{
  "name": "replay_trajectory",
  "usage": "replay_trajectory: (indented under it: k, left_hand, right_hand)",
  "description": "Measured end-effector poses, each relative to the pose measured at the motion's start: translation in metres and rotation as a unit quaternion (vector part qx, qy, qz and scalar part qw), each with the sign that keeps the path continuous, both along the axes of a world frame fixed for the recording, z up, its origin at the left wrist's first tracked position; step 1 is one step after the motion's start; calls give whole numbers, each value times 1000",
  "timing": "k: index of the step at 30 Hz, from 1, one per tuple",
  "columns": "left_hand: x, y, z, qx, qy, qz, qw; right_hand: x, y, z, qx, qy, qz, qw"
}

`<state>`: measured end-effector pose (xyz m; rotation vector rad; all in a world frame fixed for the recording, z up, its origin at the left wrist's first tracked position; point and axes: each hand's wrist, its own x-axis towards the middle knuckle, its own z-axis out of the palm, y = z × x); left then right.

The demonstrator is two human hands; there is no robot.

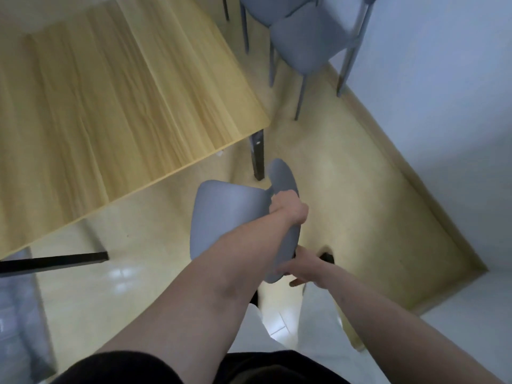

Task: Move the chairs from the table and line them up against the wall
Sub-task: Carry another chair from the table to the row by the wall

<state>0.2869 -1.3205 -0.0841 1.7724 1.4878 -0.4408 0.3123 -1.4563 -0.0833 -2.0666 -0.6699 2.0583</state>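
A grey plastic chair (221, 217) stands just in front of me, off the near corner of the wooden table (110, 106). My left hand (288, 207) grips the top of its backrest near the middle. My right hand (300, 268) holds the near end of the same backrest, fingers curled under its edge. Two more grey chairs (307, 42) stand side by side at the top of the view, backs toward the pale wall (443, 106).
The table's black legs (257, 159) stand close to the held chair's left. A yellow floor strip (360, 189) runs between table and wall. A grey blurred object (19, 314) sits at the lower left.
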Motion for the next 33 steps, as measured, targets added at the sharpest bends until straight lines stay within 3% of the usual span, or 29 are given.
replay_trajectory:
  k: [2,5,19,24,33]
  left_hand:
    - [32,4,2,-3,-3,13,1000]
    - [74,10,6,-17,-13,25,999]
    - [275,72,30,-17,-93,89,992]
    - [277,111,39,81,-79,-42,993]
    - [238,184,28,123,-63,-100,985]
  right_hand:
    - [28,3,-1,39,-57,-43,997]
    - [73,9,5,85,-132,-29,987]
    - [338,68,18,117,-280,54,951]
    - [392,94,28,129,-307,59,941]
    - [403,152,41,145,-393,118,900]
